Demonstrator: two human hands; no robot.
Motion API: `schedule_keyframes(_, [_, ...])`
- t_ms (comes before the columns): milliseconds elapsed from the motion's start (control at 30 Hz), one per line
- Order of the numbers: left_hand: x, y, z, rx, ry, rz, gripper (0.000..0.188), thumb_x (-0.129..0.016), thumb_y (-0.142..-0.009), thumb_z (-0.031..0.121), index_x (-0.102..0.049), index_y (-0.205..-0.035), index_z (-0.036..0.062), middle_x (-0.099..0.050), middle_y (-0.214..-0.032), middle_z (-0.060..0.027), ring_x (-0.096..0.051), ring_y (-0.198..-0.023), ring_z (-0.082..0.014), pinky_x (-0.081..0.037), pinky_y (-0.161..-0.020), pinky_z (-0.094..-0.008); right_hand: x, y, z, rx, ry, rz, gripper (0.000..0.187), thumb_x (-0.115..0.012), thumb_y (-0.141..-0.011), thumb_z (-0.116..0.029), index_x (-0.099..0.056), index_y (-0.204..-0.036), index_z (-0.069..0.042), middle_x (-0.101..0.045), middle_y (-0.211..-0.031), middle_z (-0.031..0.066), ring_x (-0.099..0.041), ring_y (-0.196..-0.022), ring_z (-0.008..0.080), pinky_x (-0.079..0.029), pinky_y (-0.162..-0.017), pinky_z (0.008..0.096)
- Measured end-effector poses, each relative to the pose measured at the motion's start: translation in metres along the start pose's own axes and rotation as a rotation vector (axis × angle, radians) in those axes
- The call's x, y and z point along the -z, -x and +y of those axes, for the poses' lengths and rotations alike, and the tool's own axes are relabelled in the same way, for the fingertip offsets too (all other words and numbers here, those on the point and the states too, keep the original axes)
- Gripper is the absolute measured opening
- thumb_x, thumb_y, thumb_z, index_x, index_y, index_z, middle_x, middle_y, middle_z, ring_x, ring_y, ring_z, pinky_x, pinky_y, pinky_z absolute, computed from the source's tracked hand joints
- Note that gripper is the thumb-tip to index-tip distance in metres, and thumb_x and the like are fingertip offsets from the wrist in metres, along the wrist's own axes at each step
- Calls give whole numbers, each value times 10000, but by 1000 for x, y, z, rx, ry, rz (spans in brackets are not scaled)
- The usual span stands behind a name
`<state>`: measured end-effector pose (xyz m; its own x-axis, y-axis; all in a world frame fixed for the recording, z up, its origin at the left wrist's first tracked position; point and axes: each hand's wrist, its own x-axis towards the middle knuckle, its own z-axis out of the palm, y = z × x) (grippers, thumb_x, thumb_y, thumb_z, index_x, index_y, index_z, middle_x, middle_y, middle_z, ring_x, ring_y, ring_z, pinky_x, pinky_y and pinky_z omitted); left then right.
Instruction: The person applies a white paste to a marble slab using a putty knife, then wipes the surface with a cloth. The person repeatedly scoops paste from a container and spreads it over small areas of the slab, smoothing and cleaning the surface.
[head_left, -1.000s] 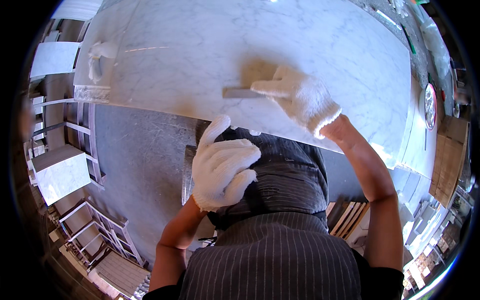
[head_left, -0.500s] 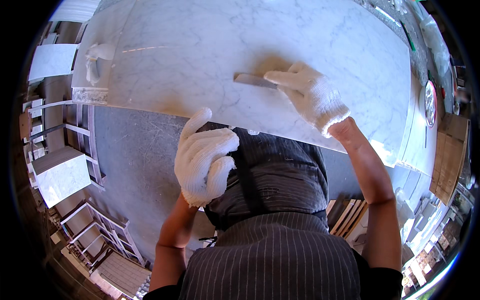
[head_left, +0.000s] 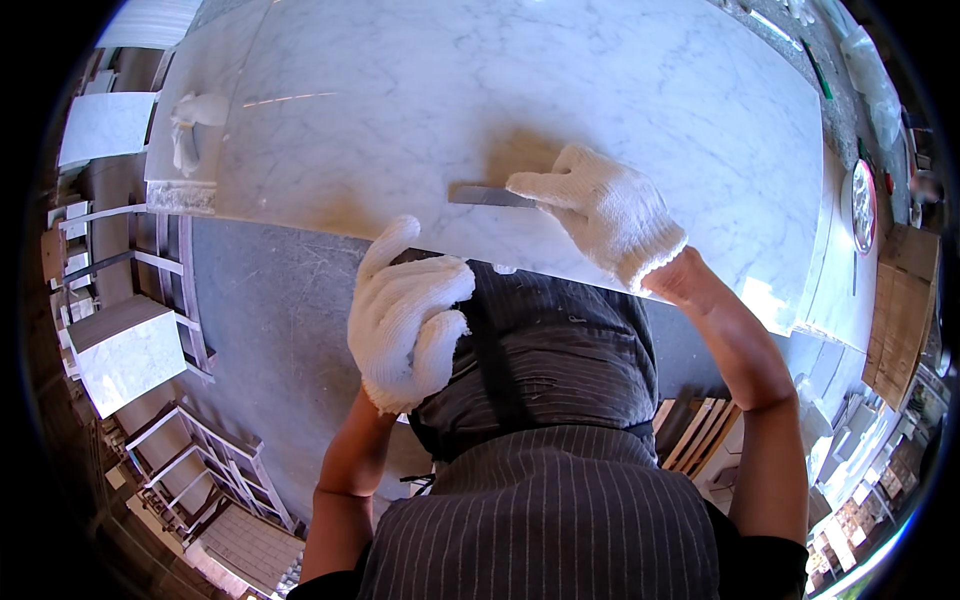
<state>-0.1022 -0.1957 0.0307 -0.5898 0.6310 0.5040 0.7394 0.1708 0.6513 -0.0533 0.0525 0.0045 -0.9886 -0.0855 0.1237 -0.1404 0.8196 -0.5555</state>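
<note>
A: Which step?
B: Seemingly surface work: 1 flat metal blade is gripped by the right hand over the marble slab. Next, a level blade is probably needed.
A: Left hand?
B: Half-curled; its grip cannot be told.

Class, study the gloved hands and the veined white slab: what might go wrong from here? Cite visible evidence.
1. The flat grey strip held over the veined white slab by the right hand might scratch the surface if a corner digs in.
2. The strip juts out leftward from that hand, so it could twist or slip.
3. The left hand is beside the slab's near edge and might knock it.
</note>
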Motion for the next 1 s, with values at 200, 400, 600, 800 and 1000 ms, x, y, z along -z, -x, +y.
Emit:
schedule_keyframes(200, [-2,-2,0,9,-13,25,119,-598,-891,117,-684,-910,37,-705,-898,-79,-673,-853,-259,-453,-1034,-537,6,-9,-12,-168,-13,-92,257,-632,-935,-114,-707,-1175,-168,-596,-851,47,-588,-731,183,-502,-630,318])
schedule_keyframes(400, [3,-9,-4,11,-33,15,127,-602,-892,121,-693,-905,33,-705,-902,-82,-672,-852,-262,-454,-1039,-524,3,12,-2,-75,-75,24,258,-602,-953,-110,-695,-1192,-133,-594,-850,80,-590,-727,206,-499,-623,313])
schedule_keyframes(600, [3,-25,-16,25,-119,-44,152,-643,-872,78,-698,-1005,32,-704,-938,-93,-656,-941,-308,-462,-1010,-479,1,30,-23,-169,4,20,310,-595,-921,-59,-680,-1211,-125,-603,-892,91,-616,-748,237,-515,-658,350])
schedule_keyframes(800, [-7,-70,-55,8,-235,-47,270,-705,-875,144,-675,-1134,74,-680,-1036,-116,-624,-998,-334,-477,-938,-442,8,26,-13,-206,-32,66,303,-584,-922,-73,-673,-1205,-131,-601,-872,97,-612,-733,243,-517,-642,354])
schedule_keyframes(1000, [-40,-138,-86,39,-458,-160,402,-710,-876,246,-628,-1231,77,-648,-1192,-119,-587,-1123,-299,-439,-992,-415,7,34,-30,-81,-60,74,208,-595,-914,-102,-670,-1101,-153,-581,-768,79,-598,-662,208,-518,-536,342])
